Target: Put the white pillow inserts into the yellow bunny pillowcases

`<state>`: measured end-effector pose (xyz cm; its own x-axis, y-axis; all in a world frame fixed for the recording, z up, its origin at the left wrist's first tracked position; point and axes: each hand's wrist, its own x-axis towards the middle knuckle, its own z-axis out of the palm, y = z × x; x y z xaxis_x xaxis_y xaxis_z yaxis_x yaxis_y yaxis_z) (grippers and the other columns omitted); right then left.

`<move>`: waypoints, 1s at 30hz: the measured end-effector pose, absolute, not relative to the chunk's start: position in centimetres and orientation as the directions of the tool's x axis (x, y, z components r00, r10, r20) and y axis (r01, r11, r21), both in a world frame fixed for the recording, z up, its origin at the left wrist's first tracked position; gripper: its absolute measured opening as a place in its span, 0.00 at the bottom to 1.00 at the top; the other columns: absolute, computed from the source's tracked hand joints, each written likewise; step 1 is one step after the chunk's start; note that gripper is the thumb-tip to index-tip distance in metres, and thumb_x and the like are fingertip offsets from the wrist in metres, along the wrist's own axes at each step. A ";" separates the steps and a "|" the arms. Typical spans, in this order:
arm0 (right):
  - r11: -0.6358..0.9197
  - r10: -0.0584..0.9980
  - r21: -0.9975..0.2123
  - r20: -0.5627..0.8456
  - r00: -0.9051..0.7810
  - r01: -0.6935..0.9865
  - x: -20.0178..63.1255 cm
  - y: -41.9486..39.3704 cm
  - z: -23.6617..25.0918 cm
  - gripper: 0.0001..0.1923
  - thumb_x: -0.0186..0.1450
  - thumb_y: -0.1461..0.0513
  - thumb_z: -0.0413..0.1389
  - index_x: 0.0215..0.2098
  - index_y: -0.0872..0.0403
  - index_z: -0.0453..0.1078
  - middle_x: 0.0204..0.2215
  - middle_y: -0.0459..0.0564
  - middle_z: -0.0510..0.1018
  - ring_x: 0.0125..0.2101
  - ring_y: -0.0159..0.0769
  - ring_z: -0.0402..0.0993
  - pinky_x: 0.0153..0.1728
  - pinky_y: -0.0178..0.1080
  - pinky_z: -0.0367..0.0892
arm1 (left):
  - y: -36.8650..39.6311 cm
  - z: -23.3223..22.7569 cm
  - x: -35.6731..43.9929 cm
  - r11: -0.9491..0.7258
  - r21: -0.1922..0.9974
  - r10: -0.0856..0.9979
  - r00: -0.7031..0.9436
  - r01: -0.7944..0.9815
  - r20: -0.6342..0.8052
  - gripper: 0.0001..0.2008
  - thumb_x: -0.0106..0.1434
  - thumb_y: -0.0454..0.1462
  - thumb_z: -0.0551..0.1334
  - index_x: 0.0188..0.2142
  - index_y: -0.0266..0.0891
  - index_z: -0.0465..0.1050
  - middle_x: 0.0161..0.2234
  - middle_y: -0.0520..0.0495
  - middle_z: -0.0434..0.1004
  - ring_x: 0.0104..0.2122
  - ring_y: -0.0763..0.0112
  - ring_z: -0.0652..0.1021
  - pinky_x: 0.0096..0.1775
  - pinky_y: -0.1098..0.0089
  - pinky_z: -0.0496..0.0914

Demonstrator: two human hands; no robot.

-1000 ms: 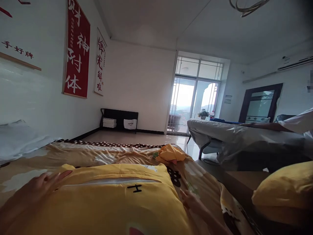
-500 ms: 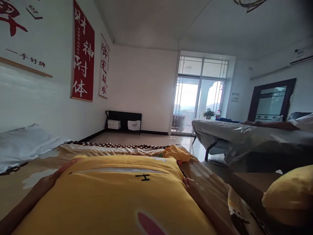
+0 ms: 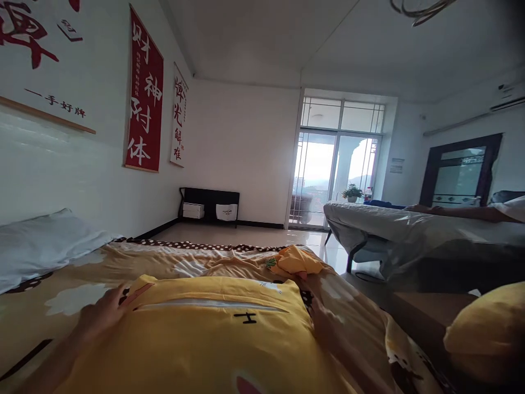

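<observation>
The yellow pillow (image 3: 213,334) carries a black "H" just right of the left hand (image 3: 104,314), beside a white zipper. It lies on the bed (image 3: 61,295) between both hands. The left hand presses flat, fingers spread, on its far left corner; the right hand (image 3: 324,323) grips its right edge. Since a moment ago the pillow has slid nearer. Red wall scrolls (image 3: 144,96) bear Chinese characters.
</observation>
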<state>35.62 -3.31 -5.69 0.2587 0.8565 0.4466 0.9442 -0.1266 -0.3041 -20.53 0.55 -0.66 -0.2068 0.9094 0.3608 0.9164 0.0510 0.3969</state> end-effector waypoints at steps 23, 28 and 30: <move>0.256 0.964 -0.361 0.159 -0.212 0.897 21.8 -3.6 -2.3 0.33 0.69 0.45 0.38 0.68 0.50 0.49 0.68 0.48 0.46 0.68 0.37 0.40 0.66 0.48 0.37 | 0.7 -2.8 -5.4 -0.384 0.180 0.908 0.336 0.905 0.249 0.30 0.66 0.50 0.45 0.65 0.46 0.53 0.67 0.51 0.50 0.67 0.63 0.53 0.66 0.51 0.47; 0.259 0.963 -0.362 0.166 -0.212 0.895 21.9 -3.6 -2.7 0.34 0.69 0.44 0.37 0.68 0.49 0.48 0.68 0.48 0.45 0.68 0.36 0.39 0.66 0.47 0.36 | 0.7 -3.2 -5.4 -0.369 0.168 0.916 0.326 0.914 0.235 0.30 0.66 0.49 0.45 0.65 0.45 0.53 0.67 0.52 0.50 0.67 0.64 0.53 0.66 0.51 0.47; 0.255 0.965 -0.366 0.160 -0.209 0.895 22.0 -3.5 -2.8 0.34 0.69 0.44 0.37 0.68 0.49 0.48 0.68 0.47 0.46 0.68 0.36 0.38 0.66 0.47 0.36 | 0.7 -3.2 -5.4 -0.361 0.166 0.920 0.321 0.918 0.224 0.30 0.66 0.49 0.45 0.65 0.46 0.53 0.67 0.53 0.49 0.67 0.65 0.53 0.66 0.52 0.46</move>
<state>22.00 -3.50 -2.77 -0.2087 0.9647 0.1605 0.8950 0.2545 -0.3663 -5.41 0.67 -3.17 0.3211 0.9202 0.2238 0.9178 -0.3607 0.1660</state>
